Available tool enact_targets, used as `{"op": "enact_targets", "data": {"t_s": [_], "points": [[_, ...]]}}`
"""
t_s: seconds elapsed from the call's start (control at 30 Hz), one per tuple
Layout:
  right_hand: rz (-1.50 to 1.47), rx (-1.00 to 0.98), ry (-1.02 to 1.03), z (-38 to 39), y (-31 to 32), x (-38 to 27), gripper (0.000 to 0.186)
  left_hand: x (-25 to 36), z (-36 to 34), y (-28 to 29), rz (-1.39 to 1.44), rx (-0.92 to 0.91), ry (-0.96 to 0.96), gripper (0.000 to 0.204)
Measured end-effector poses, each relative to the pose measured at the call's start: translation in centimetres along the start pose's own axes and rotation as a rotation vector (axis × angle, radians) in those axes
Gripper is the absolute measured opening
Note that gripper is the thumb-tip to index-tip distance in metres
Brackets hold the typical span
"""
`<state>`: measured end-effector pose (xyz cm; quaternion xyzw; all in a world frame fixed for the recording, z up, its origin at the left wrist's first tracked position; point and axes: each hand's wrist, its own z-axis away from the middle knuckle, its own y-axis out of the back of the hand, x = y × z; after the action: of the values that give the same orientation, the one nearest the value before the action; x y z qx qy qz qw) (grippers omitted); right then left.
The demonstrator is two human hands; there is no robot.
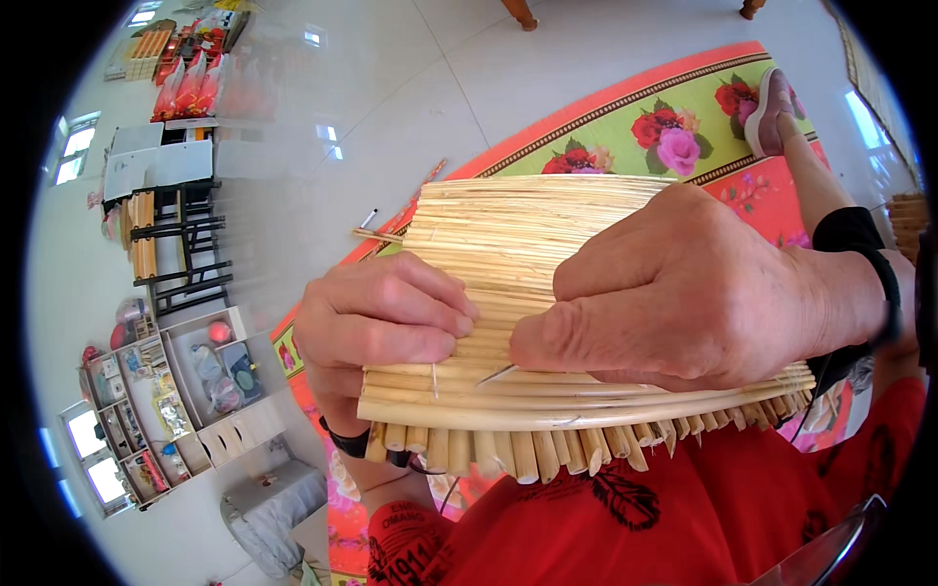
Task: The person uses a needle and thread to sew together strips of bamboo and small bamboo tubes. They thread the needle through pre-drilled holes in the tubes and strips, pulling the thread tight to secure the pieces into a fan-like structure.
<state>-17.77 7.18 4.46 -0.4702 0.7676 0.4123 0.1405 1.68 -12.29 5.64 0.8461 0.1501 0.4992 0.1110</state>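
Fingers (430,313) of your left hand (376,322) curl over the near left edge of the reed mat (508,225), clamping it. Your right hand (674,293), just right of it on the mat, pinches one thin needle (498,373), whose tip points left toward the left hand. Reeds run left to right. One mat, two hands. Beyond the mat lies one floral cloth (684,107).

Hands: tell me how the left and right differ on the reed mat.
The left hand grips the reed mat's left edge, fingers curled flat; the right hand lies on top, nearer the middle. The right pinches a thin needle; the left holds only the mat. Both are bare and touch the mat.
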Motion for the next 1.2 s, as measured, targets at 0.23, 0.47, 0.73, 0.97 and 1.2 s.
{"op": "enact_targets", "data": {"t_s": [0.23,0.47,0.73,0.97,1.2], "points": [[-0.062,-0.008,-0.004,-0.2,-0.3,0.1,0.023,-0.5,0.1,0.8,-0.011,-0.067,-0.046,0.021],[-0.028,0.007,0.021,-0.3,-0.7,0.2,0.021,-0.4,0.1,0.8,-0.009,-0.067,-0.041,0.023],[0.053,0.016,0.152,-0.4,-0.9,-0.3,0.024,-0.6,0.1,1.1,-0.015,-0.121,-0.088,0.033],[0.020,0.047,0.119,-0.3,-1.7,-2.0,0.019,-1.4,-0.4,2.6,0.068,-0.378,-0.185,0.054],[-0.075,0.133,0.182,-1.4,-2.0,-0.1,0.017,-1.5,0.1,3.2,0.093,-0.417,-0.210,0.051]]}}
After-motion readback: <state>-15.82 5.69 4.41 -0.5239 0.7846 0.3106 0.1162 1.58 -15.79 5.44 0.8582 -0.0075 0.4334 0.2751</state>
